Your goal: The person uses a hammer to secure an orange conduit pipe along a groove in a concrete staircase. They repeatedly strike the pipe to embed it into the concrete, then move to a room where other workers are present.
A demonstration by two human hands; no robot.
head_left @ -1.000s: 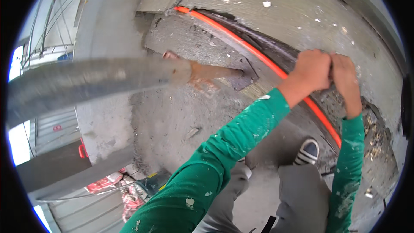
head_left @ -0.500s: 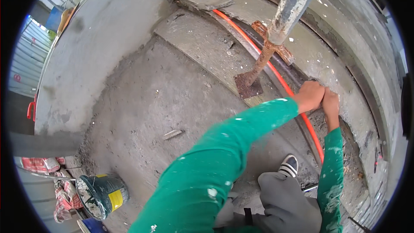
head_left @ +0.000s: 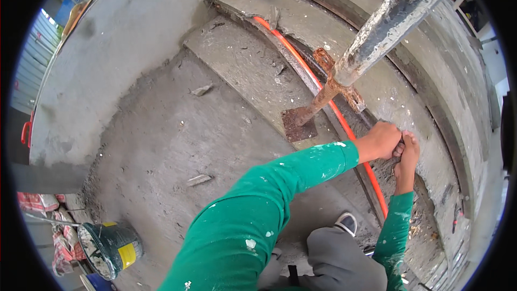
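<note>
Both my hands are closed, side by side over the broken edge of a concrete step. My left hand (head_left: 382, 140) grips a dark bar (head_left: 368, 117) that runs along the step edge toward the upper left. My right hand (head_left: 407, 156) is pressed against it, fingers wrapped round what looks like the same bar; the bar's end is hidden in my fists. Beneath my left wrist passes an orange tube (head_left: 340, 117), lying along the step. A rusty prop foot (head_left: 299, 124), under a paint-worn steel post (head_left: 396, 27), stands just left of the bar.
A dark bucket (head_left: 121, 248) with a yellow label, mortar-crusted inside, sits at lower left beside red-and-white bags (head_left: 64, 237). Concrete fragments (head_left: 201, 90) lie on the rough floor (head_left: 161, 145). A plastered wall (head_left: 124, 27) rises at left; curved steps (head_left: 431, 97) climb to the right.
A concrete fragment now lies on the floor near the lower step, and the loose slab at the upper step's edge has broken up. My hands remain together, the right one turned slightly.
</note>
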